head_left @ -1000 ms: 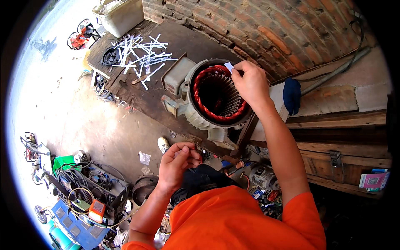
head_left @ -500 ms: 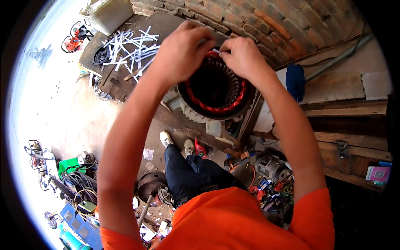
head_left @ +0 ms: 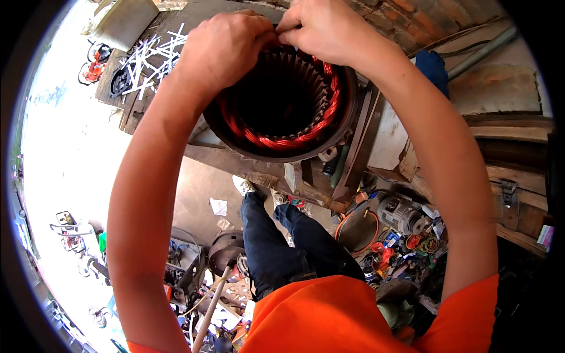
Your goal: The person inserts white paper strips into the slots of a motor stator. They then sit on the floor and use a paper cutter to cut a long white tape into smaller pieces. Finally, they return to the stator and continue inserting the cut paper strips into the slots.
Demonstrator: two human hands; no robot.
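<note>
A motor stator (head_left: pixel 276 157) stands upright on a wooden bench, its dark round bore facing up and ringed by slotted teeth. Bundles of red enamelled wire, the winding (head_left: pixel 288 143), circle the bore inside the housing. My left hand (head_left: pixel 226 50) reaches over the far left of the ring, its fingers bent and pinched at the winding. Across from it, my right hand (head_left: pixel 323 29) pinches with thumb and fingertips at the far edge. The fingertips of both hands almost meet there. Whatever they pinch is hidden by the fingers.
White strips (head_left: pixel 156 59) lie loosely piled on the bench at the left, near a pale bin (head_left: pixel 123 23). A brick wall (head_left: pixel 412 15) rises behind. At the right are a blue cloth item (head_left: pixel 431 72) and a wooden chest (head_left: pixel 518 206). A grey electric motor (head_left: pixel 400 215) sits among floor clutter.
The stator appears larger and farther left in the view. My hands have come closer together at its far edge, and the right fingers have moved left toward the left ones.
</note>
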